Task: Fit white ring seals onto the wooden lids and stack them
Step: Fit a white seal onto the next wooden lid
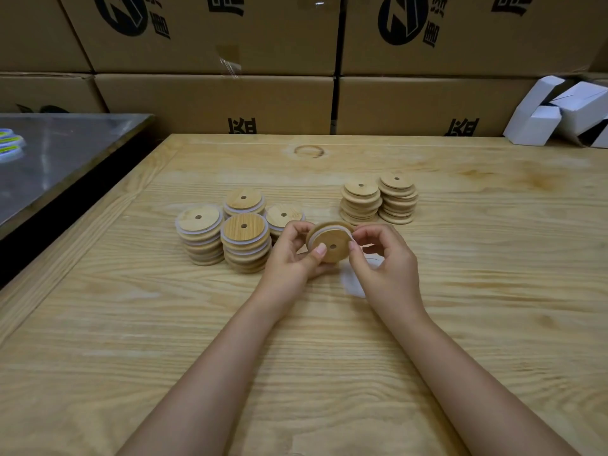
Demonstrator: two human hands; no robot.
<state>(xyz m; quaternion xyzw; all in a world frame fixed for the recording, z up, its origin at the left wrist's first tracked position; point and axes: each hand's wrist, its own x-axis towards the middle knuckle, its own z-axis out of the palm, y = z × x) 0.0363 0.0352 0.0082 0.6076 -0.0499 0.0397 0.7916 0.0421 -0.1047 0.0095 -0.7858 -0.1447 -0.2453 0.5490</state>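
My left hand (289, 258) holds a round wooden lid (330, 243) with a centre hole, tilted towards me above the table. A white ring seal (324, 232) lies around its upper rim, and my right hand (381, 258) pinches that seal at the lid's right edge. Several stacks of lids with white seals (243, 241) stand to the left of my hands. Two stacks of bare wooden lids (378, 199) stand behind and to the right. Loose white seals (353, 284) lie on the table under my right hand, partly hidden.
The work surface is a pale wooden table (329, 357). A metal-topped table (59, 159) adjoins it on the left. Cardboard boxes (214, 103) form a wall along the far edge. White folded cartons (559, 113) lie at the far right corner.
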